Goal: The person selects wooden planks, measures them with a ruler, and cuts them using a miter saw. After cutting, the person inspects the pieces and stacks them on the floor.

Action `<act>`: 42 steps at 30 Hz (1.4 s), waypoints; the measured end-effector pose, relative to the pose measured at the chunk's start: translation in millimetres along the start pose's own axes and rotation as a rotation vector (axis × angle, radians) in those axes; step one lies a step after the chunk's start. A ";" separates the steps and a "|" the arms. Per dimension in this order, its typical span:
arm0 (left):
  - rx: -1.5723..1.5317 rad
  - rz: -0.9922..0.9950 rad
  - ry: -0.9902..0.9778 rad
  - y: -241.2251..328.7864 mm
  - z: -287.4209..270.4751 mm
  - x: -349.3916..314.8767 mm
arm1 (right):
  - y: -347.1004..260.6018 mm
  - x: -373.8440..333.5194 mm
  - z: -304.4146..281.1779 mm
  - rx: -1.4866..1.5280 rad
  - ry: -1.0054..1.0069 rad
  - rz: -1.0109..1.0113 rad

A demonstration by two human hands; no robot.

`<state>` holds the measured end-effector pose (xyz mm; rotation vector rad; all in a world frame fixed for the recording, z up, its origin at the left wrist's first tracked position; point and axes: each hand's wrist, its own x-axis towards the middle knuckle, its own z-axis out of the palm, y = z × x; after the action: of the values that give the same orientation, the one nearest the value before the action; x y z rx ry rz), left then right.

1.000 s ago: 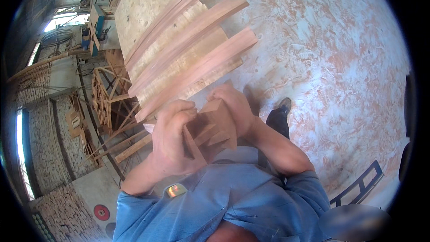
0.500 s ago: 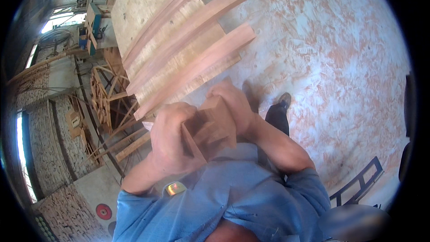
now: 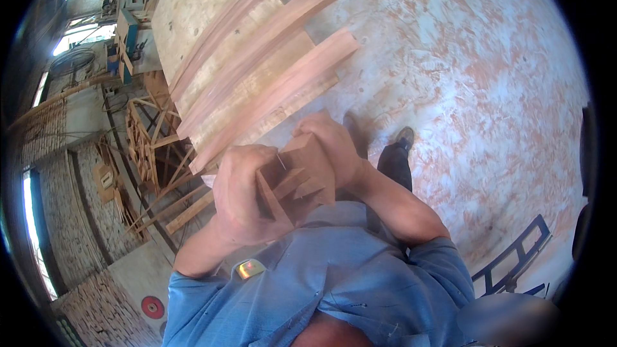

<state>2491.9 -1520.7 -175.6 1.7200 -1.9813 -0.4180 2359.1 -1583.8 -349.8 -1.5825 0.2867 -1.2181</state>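
Close to my chest, both hands are closed round brown wooden pieces whose angled ends point up. My left hand (image 3: 239,189) wraps the outer side of a thin wedge-ended piece (image 3: 272,200). On the other side, my right hand (image 3: 335,146) grips a broader flat wooden piece (image 3: 313,160), fingers bent over its far edge. Smaller wood ends (image 3: 290,183) show between the hands; whether all are joined cannot be made out. A thin pale sliver stands out near the left fingers. Lower parts of the wood are hidden by my hands and shirt.
Beyond my hands, long reddish wooden strips (image 3: 270,99) lie across a plywood sheet (image 3: 199,9). A wooden frame stack (image 3: 151,135) stands at left beside a brick wall (image 3: 80,202). A dark metal frame (image 3: 514,257) lies at lower right on the stained floor (image 3: 475,103).
The view has shifted slightly, moving the strips and plywood a little left in the picture. Both hands keep their hold, and the wood ends between them show more distinctly.
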 end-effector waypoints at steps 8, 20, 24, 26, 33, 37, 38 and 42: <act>-0.001 -0.013 -0.004 4.5 3.4 0.2 | -3.7 -3.4 -7.1 -0.024 0.001 0.006; 0.013 -0.016 -0.023 5.8 1.5 0.6 | -2.8 -4.3 -6.7 -0.013 0.006 0.013; 0.019 -0.011 -0.012 4.9 1.2 0.4 | -2.4 -3.5 -4.9 -0.026 0.010 0.005; 0.011 -0.009 -0.016 3.2 0.0 -0.4 | -1.4 -3.8 -3.8 -0.026 0.017 0.002; 0.005 0.005 -0.002 1.2 -1.3 -1.0 | 0.7 -0.6 -2.5 -0.010 0.011 -0.011; -0.004 0.021 0.001 -1.6 -5.1 2.2 | 2.8 1.4 -1.9 -0.004 -0.008 0.019; -0.011 0.025 0.004 -2.4 -5.3 2.4 | 3.4 1.0 -1.0 -0.002 -0.002 0.016; -0.017 0.020 0.022 -3.4 -7.5 4.9 | 1.4 4.8 0.0 0.022 -0.002 0.022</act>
<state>2498.4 -1525.5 -170.4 1.6858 -1.9722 -0.4061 2361.7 -1587.8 -348.3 -1.5579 0.2872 -1.1990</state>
